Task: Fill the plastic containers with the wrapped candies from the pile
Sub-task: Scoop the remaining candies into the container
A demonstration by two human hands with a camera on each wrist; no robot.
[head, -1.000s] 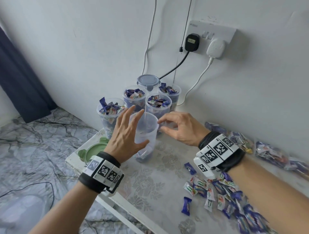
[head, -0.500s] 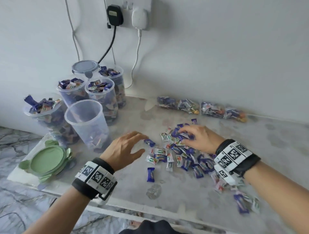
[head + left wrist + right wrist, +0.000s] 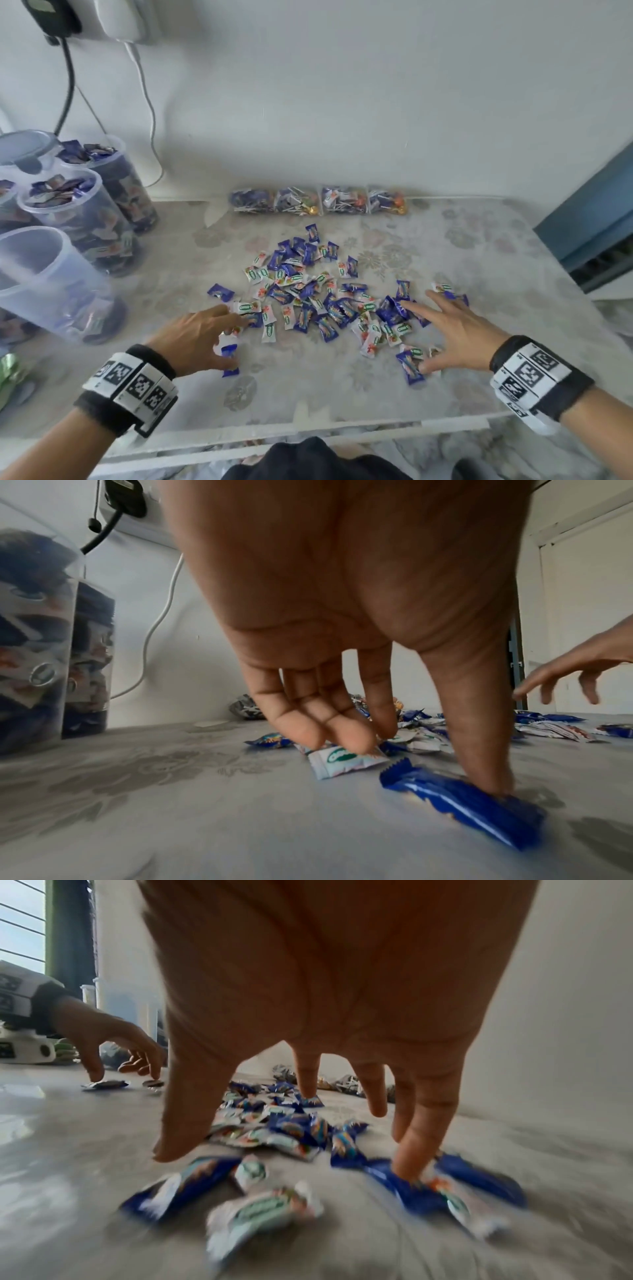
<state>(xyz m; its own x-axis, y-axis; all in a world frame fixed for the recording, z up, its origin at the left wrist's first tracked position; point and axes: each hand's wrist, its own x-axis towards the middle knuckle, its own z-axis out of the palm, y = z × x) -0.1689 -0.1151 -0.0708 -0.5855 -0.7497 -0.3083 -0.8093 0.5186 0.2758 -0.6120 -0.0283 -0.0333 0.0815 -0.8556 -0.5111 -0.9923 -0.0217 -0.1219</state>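
Observation:
A pile of blue and white wrapped candies lies mid-table. My left hand reaches into its left edge. In the left wrist view the left hand has its thumb pressing a blue candy while the fingertips touch a white candy. My right hand is spread flat over the pile's right side, fingers apart on candies; the right hand holds nothing. A nearly empty clear container stands at the left, with filled containers behind it.
Several clear bags of lollipops line the wall. A lidded container and charger cables are at the back left. A green lid lies at the left edge. The table's front edge is close to me.
Both hands left the clear container and moved right to the candy pile. The view swung right and down. My right hand slid to the pile's right side and spread out.

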